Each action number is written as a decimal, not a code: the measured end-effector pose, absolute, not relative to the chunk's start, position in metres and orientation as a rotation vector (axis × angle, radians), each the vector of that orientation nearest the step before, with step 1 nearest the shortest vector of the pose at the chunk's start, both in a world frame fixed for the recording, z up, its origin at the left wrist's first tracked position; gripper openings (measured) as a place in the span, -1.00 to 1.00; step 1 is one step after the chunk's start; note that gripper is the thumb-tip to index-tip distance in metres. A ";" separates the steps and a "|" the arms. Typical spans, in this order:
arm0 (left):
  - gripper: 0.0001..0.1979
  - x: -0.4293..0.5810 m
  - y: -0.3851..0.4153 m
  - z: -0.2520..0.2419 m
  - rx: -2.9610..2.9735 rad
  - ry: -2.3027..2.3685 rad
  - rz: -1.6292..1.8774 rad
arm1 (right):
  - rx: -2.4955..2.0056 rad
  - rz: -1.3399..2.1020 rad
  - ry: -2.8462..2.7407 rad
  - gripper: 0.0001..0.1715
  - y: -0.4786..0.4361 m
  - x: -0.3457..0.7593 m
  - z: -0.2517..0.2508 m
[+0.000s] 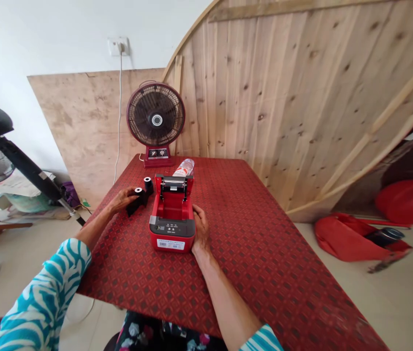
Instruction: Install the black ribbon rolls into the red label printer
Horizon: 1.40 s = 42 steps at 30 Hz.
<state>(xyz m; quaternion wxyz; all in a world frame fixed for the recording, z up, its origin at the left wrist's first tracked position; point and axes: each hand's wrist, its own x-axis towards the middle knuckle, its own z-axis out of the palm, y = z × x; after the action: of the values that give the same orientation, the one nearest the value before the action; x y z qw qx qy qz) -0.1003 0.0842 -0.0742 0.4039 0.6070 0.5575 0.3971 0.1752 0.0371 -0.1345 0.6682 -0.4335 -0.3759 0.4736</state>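
A red and dark grey label printer stands on the table with its lid tipped up and back; its red inner bay is visible. My right hand lies against the printer's right side, with its fingers curled along the wall. To the left of the printer, my left hand closes its fingers on the near one of two black ribbon rolls with white cores. The other black roll stands just behind it, and a dark strip of ribbon hangs by them. My left fingertips are partly hidden by the roll.
Behind the printer lies a clear plastic bottle. A dark red fan stands at the back left of the red patterned table. Wooden boards lean against the wall. A red bag sits off to the right.
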 end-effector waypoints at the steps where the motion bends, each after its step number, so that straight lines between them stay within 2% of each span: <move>1: -0.47 -0.101 0.079 -0.072 1.529 1.413 1.019 | -0.977 1.069 -0.847 -0.56 0.037 0.175 -0.135; 9: -0.34 -0.101 0.031 -0.028 1.322 1.325 1.122 | -0.965 1.070 -0.810 -0.59 0.041 0.174 -0.137; 14: -0.42 -0.064 0.019 0.000 1.494 1.185 1.004 | -0.941 1.058 -0.808 -0.61 0.041 0.170 -0.135; 20: -0.53 -0.011 0.015 0.021 1.969 1.189 0.663 | -0.930 1.033 -0.844 -0.63 0.042 0.169 -0.132; 26: -0.67 0.020 0.029 0.023 2.378 1.326 0.333 | -0.908 1.018 -0.844 -0.64 0.043 0.167 -0.135; 33: -0.69 0.035 0.051 0.018 2.555 1.520 -0.171 | -0.928 1.029 -0.848 -0.65 0.040 0.167 -0.130; 42: -0.79 0.044 0.075 0.002 2.579 1.455 -0.298 | -0.927 1.024 -0.850 -0.65 0.042 0.168 -0.134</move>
<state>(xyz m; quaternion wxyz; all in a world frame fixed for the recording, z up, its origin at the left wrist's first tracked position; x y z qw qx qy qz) 0.0436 0.0745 0.0022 0.0829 0.8636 0.4872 -0.0997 0.1676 0.0419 -0.1337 0.6890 -0.4143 -0.3798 0.4575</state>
